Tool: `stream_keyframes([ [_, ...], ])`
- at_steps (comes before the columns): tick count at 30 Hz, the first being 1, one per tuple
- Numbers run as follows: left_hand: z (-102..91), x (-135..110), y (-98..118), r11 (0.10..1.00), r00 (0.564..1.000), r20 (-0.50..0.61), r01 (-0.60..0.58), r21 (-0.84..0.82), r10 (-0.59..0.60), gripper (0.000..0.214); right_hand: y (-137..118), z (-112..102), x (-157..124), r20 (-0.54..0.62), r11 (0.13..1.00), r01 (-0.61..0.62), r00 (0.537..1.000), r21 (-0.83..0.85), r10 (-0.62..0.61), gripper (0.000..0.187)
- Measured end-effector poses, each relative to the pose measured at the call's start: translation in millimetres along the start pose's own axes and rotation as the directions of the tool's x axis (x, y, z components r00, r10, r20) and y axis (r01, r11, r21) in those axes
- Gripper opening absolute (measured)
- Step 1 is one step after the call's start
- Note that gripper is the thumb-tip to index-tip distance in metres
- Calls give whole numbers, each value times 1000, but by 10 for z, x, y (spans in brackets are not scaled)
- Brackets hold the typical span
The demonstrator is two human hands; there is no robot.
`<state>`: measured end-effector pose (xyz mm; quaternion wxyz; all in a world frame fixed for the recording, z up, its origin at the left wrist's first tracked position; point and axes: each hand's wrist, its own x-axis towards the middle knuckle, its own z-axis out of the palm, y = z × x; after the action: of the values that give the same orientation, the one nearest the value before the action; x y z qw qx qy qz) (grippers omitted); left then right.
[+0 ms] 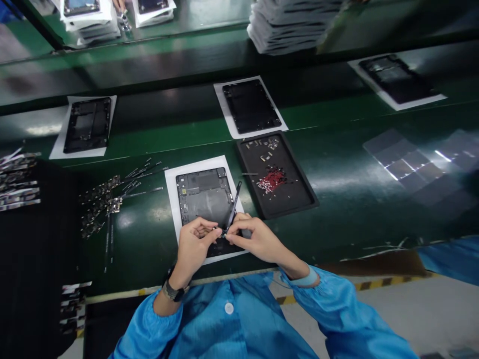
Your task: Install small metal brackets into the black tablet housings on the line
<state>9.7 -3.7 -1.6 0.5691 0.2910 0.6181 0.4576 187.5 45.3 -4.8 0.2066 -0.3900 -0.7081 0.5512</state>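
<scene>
Low over the tablet housing [205,192], my left hand [196,242] and my right hand [256,238] come together, fingertips pinched. Between them is a small circuit board [223,232], mostly covered by the fingers. From it a dark flat ribbon cable [234,203] sticks up and slants to the right, beside my right hand's fingers. The black housing lies open side up on a white sheet [172,199]. Its lower part is partly hidden beneath my hands.
Right of the housing, a black tray [299,197] holds red-wired parts [275,179] and small metal pieces [266,156]. Boards with ribbon cables [108,199] lie left. More housings [252,105] sit on sheets behind. Clear film sheets [407,159] lie at right.
</scene>
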Motion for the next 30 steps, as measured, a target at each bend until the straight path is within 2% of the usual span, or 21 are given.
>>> stream_keyframes([
  [7,-12,21,87,997,997,53,65,-33,-63,24,43,1,-5,-7,1000,12,1000,12,-12,27],
  [24,27,13,49,996,996,45,83,-33,-82,24,69,26,28,-36,999,30,999,28,-29,30],
  [27,-36,-46,60,996,998,55,31,84,-36,19,23,-27,13,-6,999,29,1000,46,-28,23],
  [29,-136,-100,97,952,996,40,-87,293,79,13,-54,-129,-24,15,999,22,1000,34,-22,21],
  [30,-199,-117,130,893,986,28,-160,420,164,11,-106,-207,-42,6,1000,26,1000,9,-26,21],
])
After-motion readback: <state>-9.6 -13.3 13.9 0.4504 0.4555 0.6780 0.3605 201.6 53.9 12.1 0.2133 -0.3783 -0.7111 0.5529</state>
